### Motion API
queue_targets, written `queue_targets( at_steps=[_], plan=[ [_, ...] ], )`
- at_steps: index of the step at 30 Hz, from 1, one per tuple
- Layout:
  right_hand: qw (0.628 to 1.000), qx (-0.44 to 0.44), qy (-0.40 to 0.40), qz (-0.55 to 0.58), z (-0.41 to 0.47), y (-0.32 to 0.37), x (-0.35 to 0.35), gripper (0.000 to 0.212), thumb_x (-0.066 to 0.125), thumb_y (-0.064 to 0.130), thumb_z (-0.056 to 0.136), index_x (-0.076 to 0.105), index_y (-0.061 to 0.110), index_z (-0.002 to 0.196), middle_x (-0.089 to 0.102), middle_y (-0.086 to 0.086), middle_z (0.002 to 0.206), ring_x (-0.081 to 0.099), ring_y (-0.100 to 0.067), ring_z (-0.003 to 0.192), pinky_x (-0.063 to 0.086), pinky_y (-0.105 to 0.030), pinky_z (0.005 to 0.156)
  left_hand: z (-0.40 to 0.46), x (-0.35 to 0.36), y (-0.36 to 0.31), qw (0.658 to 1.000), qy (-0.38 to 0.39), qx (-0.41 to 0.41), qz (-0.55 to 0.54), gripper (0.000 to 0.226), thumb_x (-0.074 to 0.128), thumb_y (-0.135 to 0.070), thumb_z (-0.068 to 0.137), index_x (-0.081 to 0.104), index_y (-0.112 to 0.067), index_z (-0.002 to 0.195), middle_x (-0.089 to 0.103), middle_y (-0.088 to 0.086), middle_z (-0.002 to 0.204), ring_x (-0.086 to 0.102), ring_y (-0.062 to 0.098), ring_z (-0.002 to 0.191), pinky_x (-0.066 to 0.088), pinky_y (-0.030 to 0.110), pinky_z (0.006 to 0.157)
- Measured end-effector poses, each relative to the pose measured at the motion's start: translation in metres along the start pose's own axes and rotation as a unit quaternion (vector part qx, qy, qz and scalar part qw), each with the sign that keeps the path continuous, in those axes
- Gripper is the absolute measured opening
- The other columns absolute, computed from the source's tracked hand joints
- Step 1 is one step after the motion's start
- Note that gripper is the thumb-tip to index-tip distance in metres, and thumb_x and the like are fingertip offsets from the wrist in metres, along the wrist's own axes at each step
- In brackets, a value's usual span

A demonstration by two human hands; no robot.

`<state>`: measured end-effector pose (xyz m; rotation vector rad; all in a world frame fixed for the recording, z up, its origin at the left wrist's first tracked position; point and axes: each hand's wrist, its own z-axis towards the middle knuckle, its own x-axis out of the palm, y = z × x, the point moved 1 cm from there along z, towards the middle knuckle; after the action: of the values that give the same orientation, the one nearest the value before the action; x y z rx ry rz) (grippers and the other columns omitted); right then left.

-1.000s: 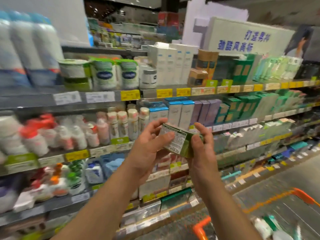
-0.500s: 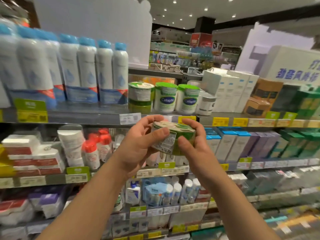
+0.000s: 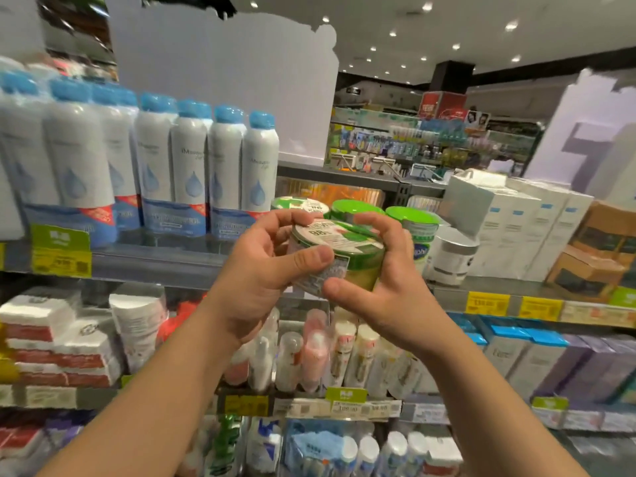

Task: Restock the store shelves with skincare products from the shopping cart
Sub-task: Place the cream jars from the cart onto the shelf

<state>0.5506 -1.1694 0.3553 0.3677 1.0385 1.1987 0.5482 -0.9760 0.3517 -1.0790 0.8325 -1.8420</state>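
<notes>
Currently, we hold the green-lidded jar [image 3: 339, 258] in both hands at the level of the upper shelf edge [image 3: 155, 263], directly in front of the matching green-lidded jars [image 3: 358, 210] that stand on that shelf. The left hand [image 3: 265, 273] wraps the jar from its left side, thumb laid across the label. The right hand [image 3: 389, 284] wraps it from the right, fingers curled over the lid rim and thumb pressed under the base. The jar is tilted, lid facing up and toward us.

We judge the step in hand to be placing this jar with the matching jars. To do it well:

1. We level the jar so that its base is flat before it reaches the shelf.
2. We turn the printed label outward, as on the matching jars.
3. We choose a free spot beside or on top of the matching jars; the pictures do not show how much room remains there.
4. We avoid knocking the white pump jar [image 3: 451, 256] just right of the matching jars.
5. We release one hand only once the jar is supported.
</notes>
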Motion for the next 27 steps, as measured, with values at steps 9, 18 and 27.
queue_targets(
  at_steps=[9,18,27],
  plan=[
    [0.993,-0.121,-0.005,0.012,0.081,0.003,-0.015,0.079,0.089,0.056,0.062,0.058,0.035,0.131,0.063,0.004,0.131,0.061,-0.014,0.123,0.051,-0.044,0.105,0.047,-0.009,-0.032,0.979,-0.020,0.124,0.158,0.072,0.097,-0.045,0.057,0.067,-0.027,0.120,0.067,0.005,0.135,0.063,0.029,0.127,0.054,0.049,0.103],
    [0.986,-0.132,0.087,0.049,0.154,0.006,-0.026,0.078,0.096,0.033,0.070,0.059,0.020,0.138,0.068,0.004,0.128,0.069,-0.010,0.115,0.055,-0.024,0.095,0.085,-0.037,-0.041,0.963,-0.042,0.105,0.244,0.074,0.090,-0.041,0.074,0.057,-0.025,0.138,0.069,-0.001,0.133,0.063,0.015,0.127,0.052,0.037,0.107],
    [0.979,-0.112,0.165,-0.043,0.189,-0.024,-0.019,0.078,0.084,0.050,0.065,0.057,0.028,0.135,0.067,0.004,0.125,0.069,-0.014,0.110,0.058,-0.034,0.090,0.101,-0.054,-0.025,0.947,-0.067,0.091,0.299,0.058,0.083,-0.029,0.073,0.063,-0.030,0.127,0.075,-0.008,0.118,0.069,0.005,0.113,0.056,0.027,0.097]
  ],
)
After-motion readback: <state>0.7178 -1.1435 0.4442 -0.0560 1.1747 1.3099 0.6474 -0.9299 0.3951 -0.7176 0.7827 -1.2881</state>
